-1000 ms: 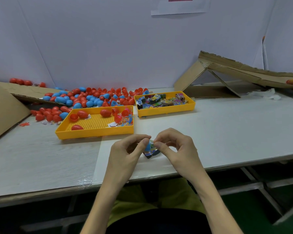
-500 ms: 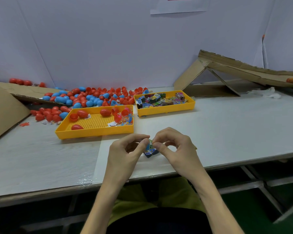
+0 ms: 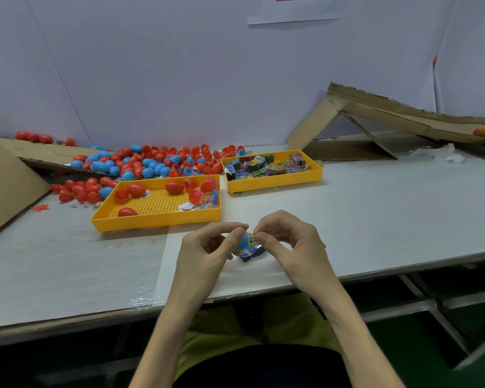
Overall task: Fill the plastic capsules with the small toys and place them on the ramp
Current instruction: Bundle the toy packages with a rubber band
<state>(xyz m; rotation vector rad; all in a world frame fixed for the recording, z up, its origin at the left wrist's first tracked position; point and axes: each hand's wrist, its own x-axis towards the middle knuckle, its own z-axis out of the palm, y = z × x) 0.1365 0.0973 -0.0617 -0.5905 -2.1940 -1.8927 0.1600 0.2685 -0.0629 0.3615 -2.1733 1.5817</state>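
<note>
At the near edge of the table [image 3: 375, 219], the left hand [image 3: 205, 253] pinches a blue capsule [image 3: 243, 240] between thumb and forefinger. The right hand [image 3: 294, 245] pinches a folded toy packet [image 3: 252, 252] against it. Press the packet fully inside before capping, since a protruding corner probably prevents closure. The cardboard ramp [image 3: 403, 116] stands at the far right.

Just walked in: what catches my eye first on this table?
A heap of red and blue capsules fills the back left, behind two yellow trays. At the near edge the left hand and right hand pinch a blue capsule half and a toy packet. A cardboard ramp slopes at back right.
</note>
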